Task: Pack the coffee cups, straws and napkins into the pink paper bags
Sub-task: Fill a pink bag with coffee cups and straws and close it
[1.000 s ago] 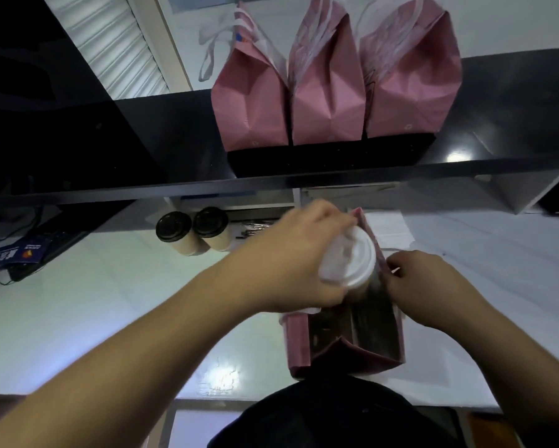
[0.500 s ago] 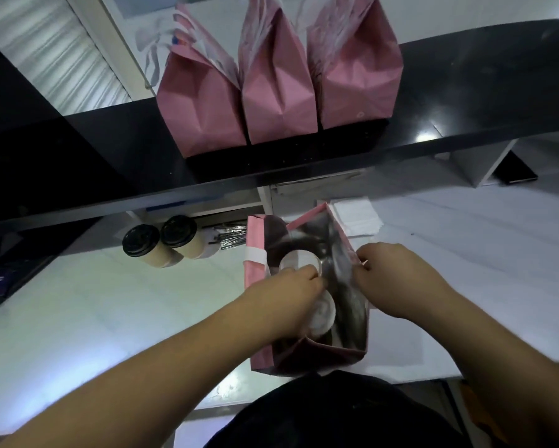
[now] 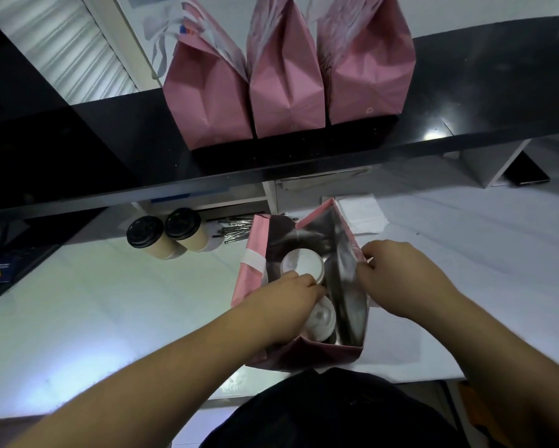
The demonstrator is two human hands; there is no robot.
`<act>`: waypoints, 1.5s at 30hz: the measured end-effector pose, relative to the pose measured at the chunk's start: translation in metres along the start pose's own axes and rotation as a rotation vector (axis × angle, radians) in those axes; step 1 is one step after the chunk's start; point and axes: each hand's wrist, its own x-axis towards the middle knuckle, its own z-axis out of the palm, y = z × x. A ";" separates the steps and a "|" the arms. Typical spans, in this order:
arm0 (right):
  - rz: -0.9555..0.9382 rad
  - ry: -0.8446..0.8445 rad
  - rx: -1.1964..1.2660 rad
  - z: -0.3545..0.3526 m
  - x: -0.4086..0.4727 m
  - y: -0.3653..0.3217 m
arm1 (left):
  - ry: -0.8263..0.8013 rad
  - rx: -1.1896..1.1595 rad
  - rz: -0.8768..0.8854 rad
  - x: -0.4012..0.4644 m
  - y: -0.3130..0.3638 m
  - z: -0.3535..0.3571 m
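White counter: four pink bags, four cups.

Matt pink paper bag with shiny foil lining; glossy black shelf.

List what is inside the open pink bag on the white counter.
Inside the open pink bag stand two white-lidded cups: the far cup and the near cup, partly covered by the left hand. The bag's bottom is hidden; straws or napkins cannot be told.
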 end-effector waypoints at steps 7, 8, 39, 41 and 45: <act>0.042 -0.013 -0.025 0.005 0.006 -0.012 | -0.082 0.059 0.013 0.008 -0.006 0.005; 0.043 -0.014 -0.027 0.006 0.007 -0.014 | -0.113 0.078 0.019 0.010 -0.007 0.008; 0.204 -0.088 -0.061 -0.013 0.031 0.000 | 0.150 -0.337 -0.644 0.045 -0.192 0.047; 0.193 -0.103 -0.068 -0.013 0.031 -0.003 | 0.150 -0.336 -0.642 0.061 -0.198 0.054; 0.239 -0.155 -0.043 -0.016 0.030 -0.007 | 0.243 -0.314 -0.634 0.089 -0.208 0.061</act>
